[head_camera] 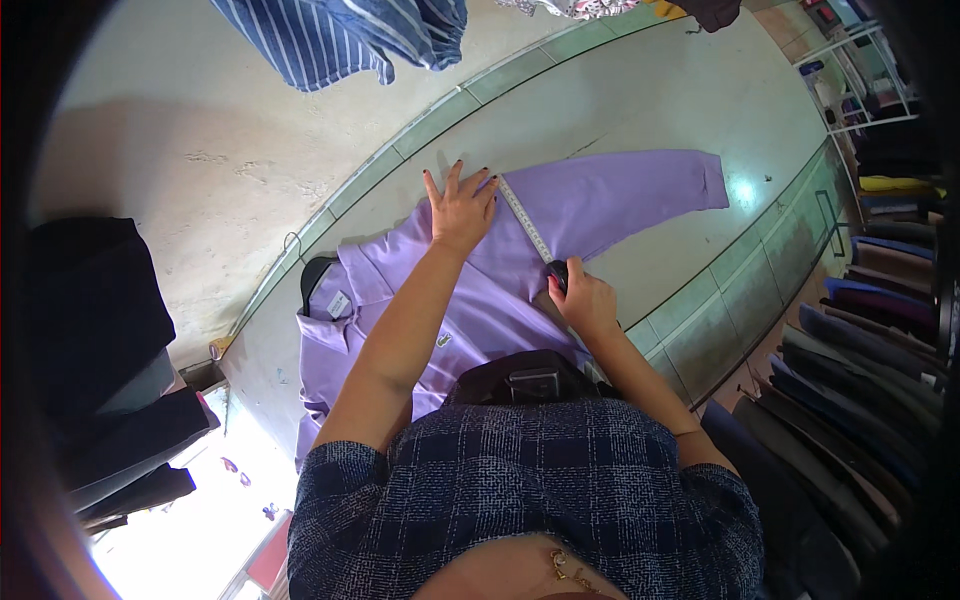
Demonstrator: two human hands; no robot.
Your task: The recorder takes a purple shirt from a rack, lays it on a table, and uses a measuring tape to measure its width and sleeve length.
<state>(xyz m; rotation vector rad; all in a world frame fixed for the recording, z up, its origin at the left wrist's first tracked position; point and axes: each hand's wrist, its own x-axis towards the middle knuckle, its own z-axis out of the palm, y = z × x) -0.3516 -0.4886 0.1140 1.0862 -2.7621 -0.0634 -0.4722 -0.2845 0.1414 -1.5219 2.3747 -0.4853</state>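
A purple long-sleeved collared shirt (480,300) lies spread on a pale counter, one sleeve stretched out to the right. A black hanger (317,281) is inside its collar. My left hand (460,214) rests on the shirt near the shoulder, fingers spread, fingertips at the end of a measuring tape (525,217). The pale tape runs slantwise across the upper sleeve. At its other end, near the underarm, my right hand (585,300) is closed around the black tape case (557,274), which is partly hidden by the fingers.
Blue striped fabric (360,37) hangs at the top. Dark folded clothes (97,322) are stacked at the left. Many garments (847,375) hang in a row at the right, below a white metal rack (870,82). Green tiles (720,300) edge the counter (697,82).
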